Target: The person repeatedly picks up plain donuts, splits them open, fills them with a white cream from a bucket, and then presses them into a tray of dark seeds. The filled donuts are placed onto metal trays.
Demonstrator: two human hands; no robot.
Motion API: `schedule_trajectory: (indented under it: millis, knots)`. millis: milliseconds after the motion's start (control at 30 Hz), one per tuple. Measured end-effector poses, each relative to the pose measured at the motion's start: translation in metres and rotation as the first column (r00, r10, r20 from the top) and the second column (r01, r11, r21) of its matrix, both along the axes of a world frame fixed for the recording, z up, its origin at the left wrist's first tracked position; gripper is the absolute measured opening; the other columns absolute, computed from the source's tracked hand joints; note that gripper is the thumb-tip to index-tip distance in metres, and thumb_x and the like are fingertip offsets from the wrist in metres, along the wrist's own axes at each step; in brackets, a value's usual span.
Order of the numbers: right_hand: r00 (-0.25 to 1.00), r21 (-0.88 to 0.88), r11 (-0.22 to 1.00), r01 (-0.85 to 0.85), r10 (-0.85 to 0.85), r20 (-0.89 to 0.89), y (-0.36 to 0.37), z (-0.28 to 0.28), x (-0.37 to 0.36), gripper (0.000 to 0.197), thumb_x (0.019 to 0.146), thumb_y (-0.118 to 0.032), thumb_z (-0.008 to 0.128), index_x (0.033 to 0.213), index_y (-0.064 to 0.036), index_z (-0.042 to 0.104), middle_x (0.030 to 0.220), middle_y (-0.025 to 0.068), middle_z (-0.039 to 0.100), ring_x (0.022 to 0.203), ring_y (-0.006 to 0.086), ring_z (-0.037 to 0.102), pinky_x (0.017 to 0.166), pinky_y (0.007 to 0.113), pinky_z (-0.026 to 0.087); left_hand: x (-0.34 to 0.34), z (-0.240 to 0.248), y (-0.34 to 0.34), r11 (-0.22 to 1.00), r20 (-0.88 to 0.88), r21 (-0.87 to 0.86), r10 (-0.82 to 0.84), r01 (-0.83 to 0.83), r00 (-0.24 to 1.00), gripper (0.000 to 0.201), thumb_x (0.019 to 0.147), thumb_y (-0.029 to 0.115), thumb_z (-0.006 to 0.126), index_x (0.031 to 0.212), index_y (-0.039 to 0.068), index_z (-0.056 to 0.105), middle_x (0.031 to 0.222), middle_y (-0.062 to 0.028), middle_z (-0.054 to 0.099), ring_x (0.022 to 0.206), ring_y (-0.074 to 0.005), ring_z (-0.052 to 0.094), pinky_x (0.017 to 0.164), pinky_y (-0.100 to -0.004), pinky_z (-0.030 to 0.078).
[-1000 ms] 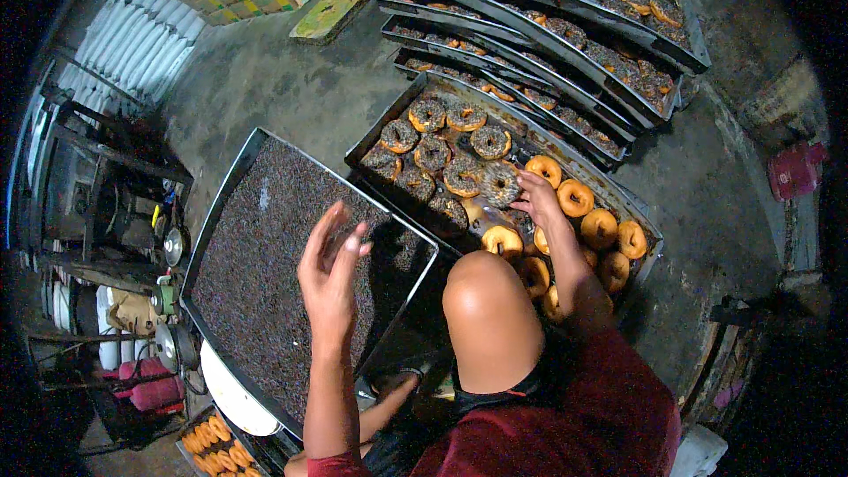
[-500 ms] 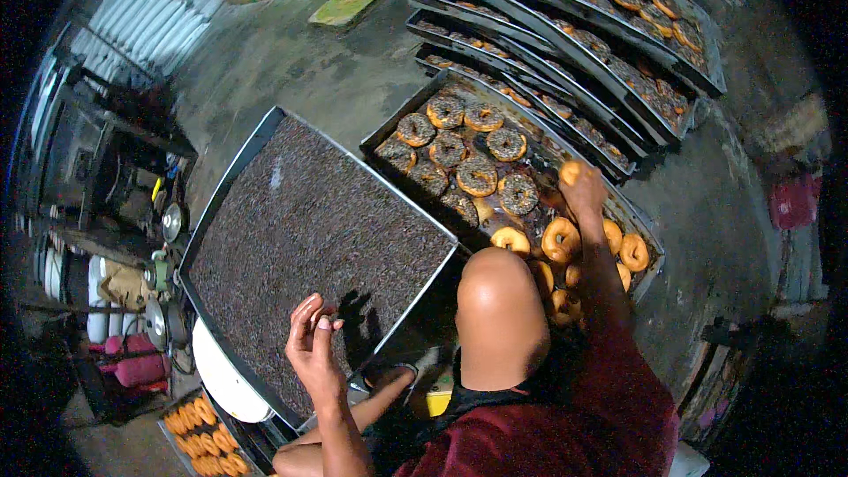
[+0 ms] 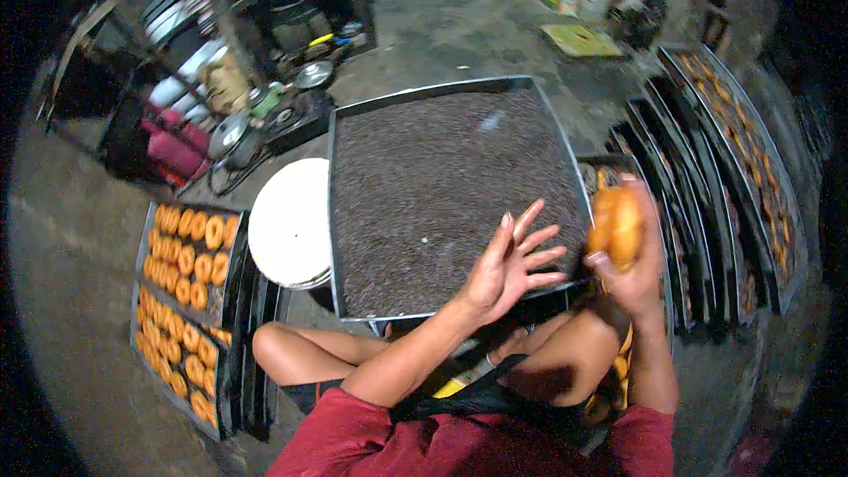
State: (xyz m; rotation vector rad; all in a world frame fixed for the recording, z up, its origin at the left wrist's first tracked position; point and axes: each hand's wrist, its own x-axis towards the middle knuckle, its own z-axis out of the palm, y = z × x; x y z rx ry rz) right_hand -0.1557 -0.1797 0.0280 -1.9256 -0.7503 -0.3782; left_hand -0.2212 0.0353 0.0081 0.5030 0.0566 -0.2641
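Observation:
My right hand (image 3: pixel 643 278) grips plain golden doughnuts (image 3: pixel 618 223), at least two pressed together, beside the right edge of a large metal tray (image 3: pixel 333 212). Dark brown sprinkles (image 3: pixel 433 185) fill that tray in a wide, fairly level layer. Over its lower right part hovers my left hand (image 3: pixel 512 269), open, fingers spread and holding nothing. Behind my right hand lies a doughnut tray (image 3: pixel 609 159), mostly hidden by that hand and my right knee. A few plain doughnuts show in the gap beside my leg.
A round white lid (image 3: pixel 290 223) sits left of the sprinkle tray. Further left, plain doughnuts fill stacked trays (image 3: pixel 218 380). More stacked trays (image 3: pixel 707 203) of topped doughnuts stand at the right. A yellow-green slab (image 3: pixel 580 41) lies on the floor ahead, before boxes.
The view has turned left. My right hand has come up from the doughnut tray to the sprinkle tray's edge, carrying doughnuts. My left hand has shifted right, its fingers now spread.

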Motion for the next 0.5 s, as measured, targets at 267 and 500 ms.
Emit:
schedule_trajectory:
  millis: [267, 500]
  knots:
    - [0.807, -0.090, 0.855, -0.511, 0.441, -0.392, 0.189, 0.072, 0.010, 0.037, 0.092, -0.026, 0.066, 0.118, -0.0036, 0.051, 0.110, 0.0197, 0.064, 0.108, 0.0308, 0.064, 0.089, 0.039, 0.049, -0.038, 0.011, 0.106, 0.905, 0.027, -0.098, 0.418, -0.414, 0.908, 0.062, 0.104, 0.053, 0.027, 0.138, 0.007, 0.049, 0.133, -0.0112, 0.058, 0.123, -0.0254, 0.057, 0.109, -0.0434, 0.042]
    - [0.752, -0.343, 0.672, -0.656, 0.549, -0.365, 0.328, 0.021, -0.022, 0.066, 0.089, -0.045, 0.067, 0.137, -0.0013, 0.053, 0.105, 0.0226, 0.058, 0.099, 0.0338, 0.059, 0.091, 0.041, 0.047, -0.087, -0.013, 0.210, 0.506, 0.241, 0.392, 0.749, -0.768, 0.617, 0.060, 0.107, 0.046, 0.022, 0.148, 0.005, 0.036, 0.140, -0.0145, 0.050, 0.130, -0.0245, 0.049, 0.112, -0.0390, 0.037]
